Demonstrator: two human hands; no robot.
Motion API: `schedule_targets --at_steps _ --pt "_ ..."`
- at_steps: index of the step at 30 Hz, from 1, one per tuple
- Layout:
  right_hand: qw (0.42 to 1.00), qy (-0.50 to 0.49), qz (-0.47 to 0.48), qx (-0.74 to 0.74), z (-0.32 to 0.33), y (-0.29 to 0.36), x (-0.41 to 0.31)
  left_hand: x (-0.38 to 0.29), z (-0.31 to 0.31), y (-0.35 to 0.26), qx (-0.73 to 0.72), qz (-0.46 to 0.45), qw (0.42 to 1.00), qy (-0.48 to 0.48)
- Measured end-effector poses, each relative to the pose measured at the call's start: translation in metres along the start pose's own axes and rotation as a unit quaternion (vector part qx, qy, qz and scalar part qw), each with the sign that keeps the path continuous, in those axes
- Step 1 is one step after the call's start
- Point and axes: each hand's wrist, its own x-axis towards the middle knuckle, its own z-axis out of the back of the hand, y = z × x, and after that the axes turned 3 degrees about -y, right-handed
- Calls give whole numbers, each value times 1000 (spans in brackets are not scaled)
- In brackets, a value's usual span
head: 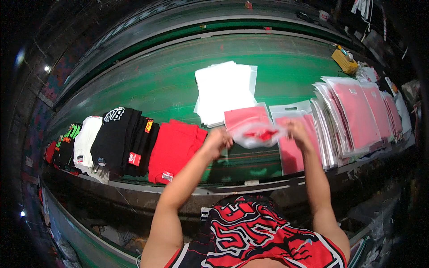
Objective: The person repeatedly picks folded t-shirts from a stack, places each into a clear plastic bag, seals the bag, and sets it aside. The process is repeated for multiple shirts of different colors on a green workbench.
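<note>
A frosted plastic bag [249, 117] with a folded red garment inside lies before me, its near end spread wide and the red cloth showing through the opening. At the right edge of that opening, my right hand [296, 131] pinches the bag. Beside its left edge is my left hand [219, 139], fingers curled and blurred; whether it touches the plastic I cannot tell. Beyond the bag lies a stack of blank white sheets or bags [224, 90]. Folded red garments [176, 144] are stacked left of my left hand. Another bagged red garment [295, 144] lies under my right hand.
Rows of folded black garments [115, 144] and white garments [87, 140] lie on the green table [161, 87] at left. Many bagged garments [357, 114] lean in overlapping rows at right. A yellow box [345, 62] with small items stands at the far right.
</note>
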Motion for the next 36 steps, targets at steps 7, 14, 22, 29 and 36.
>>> schedule_targets --at_steps 7,14,22,29,36 --pt "918 -29 348 189 2 129 -43 -60 -8 -120 45 -391 917 67" --pt "992 -17 75 95 2 -29 -118 -78 35 37 147 -86 983 67" --pt "974 -68 29 -216 -4 -150 -116 -17 58 171 358 -89 923 -108" --pt "937 -126 197 -260 -41 -118 -107 -14 42 162 229 19 972 -50" --pt "916 -29 294 -270 -111 -101 -135 -14 36 167 114 -6 989 -93"
